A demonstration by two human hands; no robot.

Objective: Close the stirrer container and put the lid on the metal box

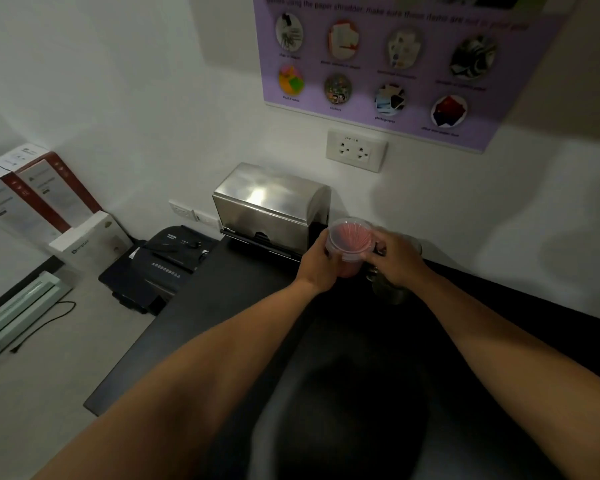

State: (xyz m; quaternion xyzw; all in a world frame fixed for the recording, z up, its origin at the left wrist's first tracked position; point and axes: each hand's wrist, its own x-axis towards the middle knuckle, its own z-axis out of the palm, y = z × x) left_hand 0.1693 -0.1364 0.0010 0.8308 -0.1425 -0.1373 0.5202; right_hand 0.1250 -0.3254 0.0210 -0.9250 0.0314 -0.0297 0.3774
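Note:
A clear plastic stirrer container [349, 241] full of red stirrers is held above the black counter [222, 306], just right of the shiny metal box [271, 199]. My left hand [317, 263] grips its left side. My right hand [394, 258] holds its right rim, where a clear lid seems to sit on top; I cannot tell whether it is pressed down. The metal box stands against the wall with its curved top shut.
A dark glass jar [390, 289] stands under my right hand. A black paper shredder [160, 265] sits on the floor left of the counter, with boxes [42, 202] and a laminator [18, 313] beyond. A wall socket [355, 150] and purple poster [388, 64] hang above.

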